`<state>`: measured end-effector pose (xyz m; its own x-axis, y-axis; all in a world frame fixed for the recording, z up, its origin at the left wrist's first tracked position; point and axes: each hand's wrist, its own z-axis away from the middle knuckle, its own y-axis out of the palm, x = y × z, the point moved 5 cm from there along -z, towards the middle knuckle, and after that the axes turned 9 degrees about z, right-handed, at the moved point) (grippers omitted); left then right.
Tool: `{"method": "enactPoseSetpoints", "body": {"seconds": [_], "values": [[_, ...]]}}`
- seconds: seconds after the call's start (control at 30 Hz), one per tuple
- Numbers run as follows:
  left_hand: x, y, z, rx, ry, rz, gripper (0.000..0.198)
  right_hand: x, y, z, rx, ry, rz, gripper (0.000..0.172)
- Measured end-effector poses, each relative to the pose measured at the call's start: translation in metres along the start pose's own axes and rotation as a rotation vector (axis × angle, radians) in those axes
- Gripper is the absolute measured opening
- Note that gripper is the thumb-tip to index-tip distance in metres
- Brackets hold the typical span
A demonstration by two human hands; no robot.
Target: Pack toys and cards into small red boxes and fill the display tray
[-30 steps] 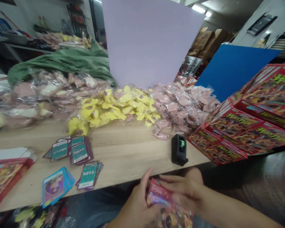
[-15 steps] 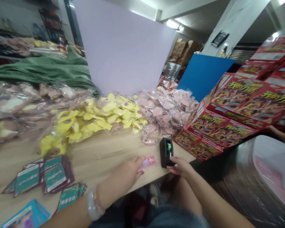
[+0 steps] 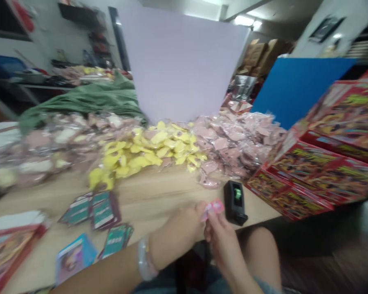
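Near the table's front edge, a small pink printed card (image 3: 217,206) is pinched in my left hand (image 3: 187,222), which wears a pale bracelet (image 3: 143,261). The fingers of my right hand (image 3: 222,239) are closed at the card's lower edge, beside the left fingertips. Whether tape is between them is too blurred to tell. A black tape dispenser (image 3: 230,206) with a green roll (image 3: 237,193) stands just right of both hands, touched by neither.
Bagged yellow pieces (image 3: 138,153) and bagged pink pieces (image 3: 233,143) are heaped behind. Teal cards (image 3: 102,210) and blue-edged cards (image 3: 70,259) lie left, near a red package (image 3: 12,253). Red printed boxes (image 3: 319,163) are stacked right. A pale panel (image 3: 180,65) rises behind the heaps.
My right hand has left the tape dispenser and moved left to the pink card, meeting my left hand. The head view has turned left, bringing the red package into sight.
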<state>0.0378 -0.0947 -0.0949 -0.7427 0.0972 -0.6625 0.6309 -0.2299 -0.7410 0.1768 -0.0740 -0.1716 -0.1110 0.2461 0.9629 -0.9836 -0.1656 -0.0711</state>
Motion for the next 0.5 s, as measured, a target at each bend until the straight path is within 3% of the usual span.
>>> {"method": "enactPoseSetpoints", "body": {"seconds": [0.07,0.13,0.2,0.23,0.3,0.4,0.5], "values": [[-0.016,-0.010,0.022,-0.035,-0.026,0.025,0.037,0.012,0.005,0.005,-0.086,-0.063,0.121,0.035],[-0.028,-0.022,0.042,-0.050,0.004,0.123,0.038,0.027,0.001,0.004,-0.133,-0.224,0.351,0.049],[-0.024,-0.039,0.057,-0.084,0.039,0.253,0.038,0.043,0.008,-0.007,-0.001,-0.414,0.555,0.066],[-0.011,-0.050,0.063,-0.133,0.024,0.294,0.035,0.048,0.018,-0.015,0.116,-0.479,0.652,0.064],[0.034,-0.075,0.077,-0.266,-0.093,0.300,0.027,0.054,0.046,-0.039,0.324,-0.537,0.860,0.048],[0.122,-0.112,0.112,-0.434,-0.309,0.215,0.029,0.056,0.103,-0.074,0.364,-0.579,1.120,0.040],[0.197,-0.134,0.152,-0.483,-0.415,0.160,0.028,0.050,0.186,-0.071,0.433,-0.733,1.240,0.036]]}}
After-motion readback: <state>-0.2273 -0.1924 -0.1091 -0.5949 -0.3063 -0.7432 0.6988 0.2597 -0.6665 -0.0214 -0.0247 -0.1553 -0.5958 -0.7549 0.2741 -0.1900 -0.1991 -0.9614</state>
